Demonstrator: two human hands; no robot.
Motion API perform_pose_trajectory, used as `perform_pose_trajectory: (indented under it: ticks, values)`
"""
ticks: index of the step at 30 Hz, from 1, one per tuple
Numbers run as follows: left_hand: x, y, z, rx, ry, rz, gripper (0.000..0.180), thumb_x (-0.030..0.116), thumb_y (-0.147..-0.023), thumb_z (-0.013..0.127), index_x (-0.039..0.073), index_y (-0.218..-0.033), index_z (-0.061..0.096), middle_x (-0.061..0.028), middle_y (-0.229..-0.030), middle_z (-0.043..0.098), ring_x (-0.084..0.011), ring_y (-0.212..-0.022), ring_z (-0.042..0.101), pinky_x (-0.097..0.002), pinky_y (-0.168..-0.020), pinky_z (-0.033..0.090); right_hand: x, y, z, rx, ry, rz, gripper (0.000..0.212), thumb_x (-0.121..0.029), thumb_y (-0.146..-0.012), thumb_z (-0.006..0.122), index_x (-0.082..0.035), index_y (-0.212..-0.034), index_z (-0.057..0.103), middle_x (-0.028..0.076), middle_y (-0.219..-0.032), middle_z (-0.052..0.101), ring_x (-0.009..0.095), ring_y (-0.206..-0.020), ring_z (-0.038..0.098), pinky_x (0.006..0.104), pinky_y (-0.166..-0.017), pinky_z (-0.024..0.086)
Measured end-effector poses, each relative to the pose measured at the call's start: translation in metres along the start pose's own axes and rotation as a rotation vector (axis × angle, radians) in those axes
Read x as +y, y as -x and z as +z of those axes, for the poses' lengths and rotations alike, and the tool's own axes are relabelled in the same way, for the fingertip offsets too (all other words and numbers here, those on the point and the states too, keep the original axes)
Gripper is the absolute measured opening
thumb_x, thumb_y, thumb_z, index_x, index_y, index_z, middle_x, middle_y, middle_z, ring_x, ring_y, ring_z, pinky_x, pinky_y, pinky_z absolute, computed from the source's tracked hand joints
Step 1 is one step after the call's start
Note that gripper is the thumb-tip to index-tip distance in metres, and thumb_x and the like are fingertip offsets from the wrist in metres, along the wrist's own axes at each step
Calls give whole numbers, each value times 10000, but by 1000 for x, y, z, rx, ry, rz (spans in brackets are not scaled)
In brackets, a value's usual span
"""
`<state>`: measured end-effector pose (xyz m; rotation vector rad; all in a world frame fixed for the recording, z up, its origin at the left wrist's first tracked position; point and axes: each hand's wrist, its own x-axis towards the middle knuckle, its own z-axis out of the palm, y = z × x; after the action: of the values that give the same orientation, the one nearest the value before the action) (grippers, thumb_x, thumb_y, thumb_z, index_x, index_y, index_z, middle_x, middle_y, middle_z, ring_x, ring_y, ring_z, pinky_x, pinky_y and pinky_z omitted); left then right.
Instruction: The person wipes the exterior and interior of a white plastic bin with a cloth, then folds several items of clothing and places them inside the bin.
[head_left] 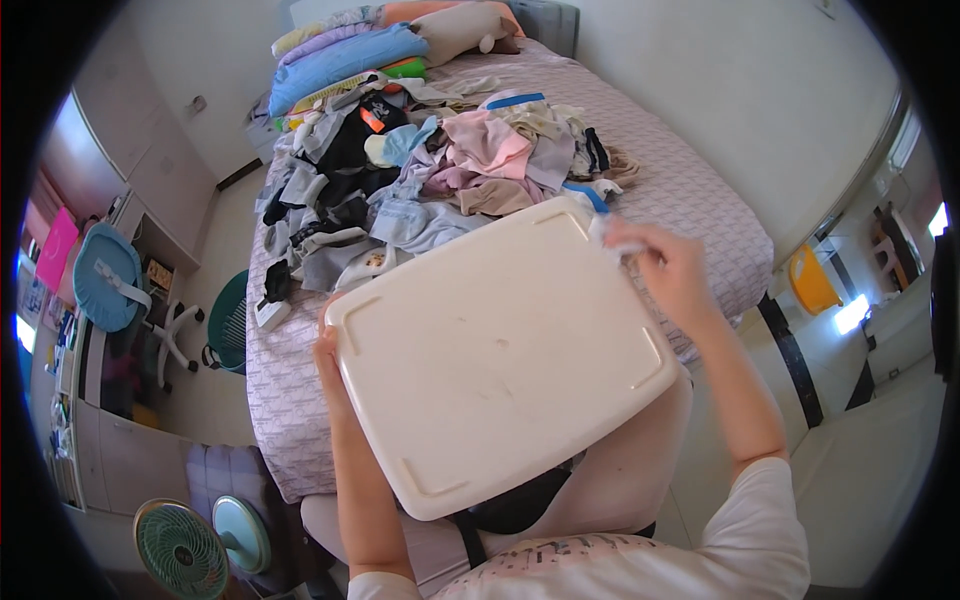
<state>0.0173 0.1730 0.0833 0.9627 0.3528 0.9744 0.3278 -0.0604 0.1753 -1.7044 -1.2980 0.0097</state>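
A large cream plastic lid, rectangular with rounded corners and a short ridge at each corner, lies tilted across my lap. My left hand grips its left edge, with most of the fingers hidden behind the rim. At the far right corner, my right hand is closed on a crumpled white wipe pressed against the rim. A few faint dark marks show near the middle of the lid's face. Just beyond the lid, a heap of clothes is spread over the bed.
The bed has a patterned pinkish cover, with folded bedding and pillows stacked at its far end. To the left stand a green basket, a swivel chair and a desk. A green fan is at the lower left.
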Motion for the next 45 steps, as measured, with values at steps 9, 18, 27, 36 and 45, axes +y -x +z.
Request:
perform_pose_trajectory:
  ticks: [9, 18, 27, 36, 45]
  values:
    - [0, 1, 7, 35, 1, 6, 476, 424, -959, 440, 79, -1281, 505, -101, -1128, 616, -189, -1025, 630, -338, -867, 553, -30, -70, 59, -234, 109, -111, 395, 64, -887, 585, -97, -1226, 710, 153, -1025, 756, 213, -854, 728, 317, -793, 548]
    - [3, 3, 16, 35, 25, 14, 523, 419, -958, 440, 67, -1339, 499, -121, -1169, 624, -208, -1065, 635, -351, -892, 554, -1, -53, 24, -182, 181, -103, 455, 77, -857, 571, -124, -1235, 724, 165, -1141, 734, 288, -952, 739, 344, -849, 559]
    - [1, 7, 8, 48, 8, 33, 560, 425, -956, 441, 67, -1384, 487, -145, -1244, 613, -243, -1117, 628, -376, -929, 549, -38, 33, -8, -337, 189, -201, 488, 100, -784, 582, -138, -1170, 761, 143, -1242, 712, 306, -1196, 666, 407, -1054, 488]
    - [-5, -3, 6, 9, 63, 9, 537, 423, -995, 424, 59, -1384, 493, -142, -1246, 618, -235, -1095, 625, -367, -900, 551, -16, -30, 16, -36, 285, -187, 446, 76, -764, 642, -182, -1094, 796, 69, -1030, 723, 263, -894, 660, 365, -854, 517]
    - [-3, -8, -12, 35, 58, 6, 543, 454, -995, 438, 48, -1338, 547, -152, -1206, 657, -247, -1055, 684, -389, -876, 591, -44, 67, -47, -533, -70, -11, 487, 112, -694, 603, -148, -1052, 806, -15, -1065, 772, 169, -968, 635, 275, -847, 526]
